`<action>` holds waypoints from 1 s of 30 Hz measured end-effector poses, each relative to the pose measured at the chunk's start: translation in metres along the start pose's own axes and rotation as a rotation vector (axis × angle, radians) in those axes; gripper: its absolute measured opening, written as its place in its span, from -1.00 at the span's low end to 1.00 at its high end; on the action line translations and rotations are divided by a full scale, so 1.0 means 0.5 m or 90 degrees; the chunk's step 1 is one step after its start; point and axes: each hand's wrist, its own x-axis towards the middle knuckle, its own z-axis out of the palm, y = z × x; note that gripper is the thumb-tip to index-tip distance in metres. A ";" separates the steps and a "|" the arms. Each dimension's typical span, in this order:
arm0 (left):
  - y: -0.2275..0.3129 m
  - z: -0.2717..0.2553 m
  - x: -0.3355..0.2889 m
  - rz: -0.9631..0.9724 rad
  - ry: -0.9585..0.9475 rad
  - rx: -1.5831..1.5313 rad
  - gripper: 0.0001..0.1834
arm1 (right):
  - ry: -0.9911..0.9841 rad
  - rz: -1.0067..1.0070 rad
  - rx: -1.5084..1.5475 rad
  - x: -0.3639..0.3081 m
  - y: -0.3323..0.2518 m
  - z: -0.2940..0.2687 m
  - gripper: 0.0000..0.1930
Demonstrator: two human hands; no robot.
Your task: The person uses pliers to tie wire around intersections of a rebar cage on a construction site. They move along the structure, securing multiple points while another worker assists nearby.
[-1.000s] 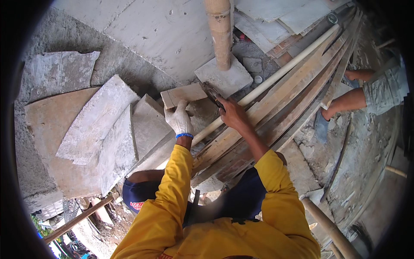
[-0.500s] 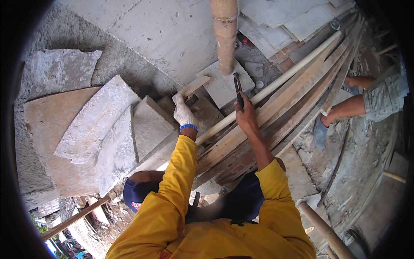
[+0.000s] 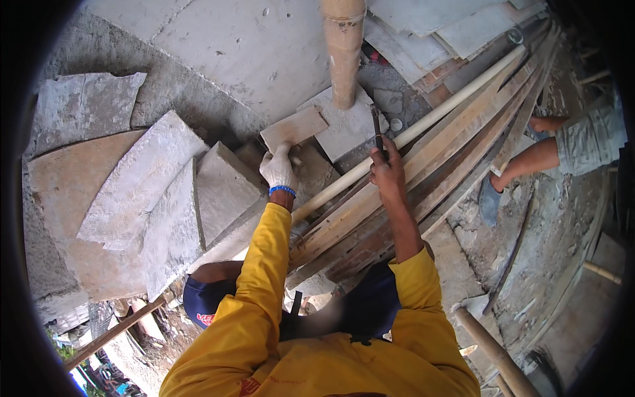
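Note:
My left hand (image 3: 279, 169), in a white knit glove with a blue band at the wrist, is closed on the lower edge of a short wooden board (image 3: 294, 128). The board's broad face is turned up toward me. To its right, my right hand (image 3: 389, 173) is bare and wrapped round the dark grip of a hammer (image 3: 376, 126). The hammer points away from me, its head apart from the board. Beyond both hands, a bamboo post (image 3: 344, 59) stands on a pale flat slab (image 3: 344, 122).
Long wooden planks (image 3: 423, 159) and a pale pole (image 3: 456, 99) run diagonally beneath my right arm. Broken slabs (image 3: 142, 178) lean at the left. More flat sheets (image 3: 430, 46) lie at the far right. Another person's leg (image 3: 529, 162) is at the right, beside the planks.
The short board has turned in my left hand's grip, from nearly edge-on to broad face up. My right hand has rotated the hammer slightly and shifted a little to the right.

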 end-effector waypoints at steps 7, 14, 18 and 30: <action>0.002 0.024 -0.118 -0.119 -0.076 0.040 -0.79 | 0.050 -0.026 0.145 0.000 -0.062 -0.032 -0.55; -0.005 0.057 -0.126 -0.243 -0.202 0.122 -0.88 | 0.065 -0.007 0.167 -0.002 -0.052 -0.062 -0.55; -0.027 0.046 -0.159 -0.146 -0.028 0.032 -0.85 | 0.074 -0.031 0.138 -0.003 -0.052 -0.060 -0.57; -0.049 0.067 -0.056 -0.124 -0.176 0.299 -0.45 | 0.061 -0.050 0.032 -0.014 -0.047 -0.052 -0.58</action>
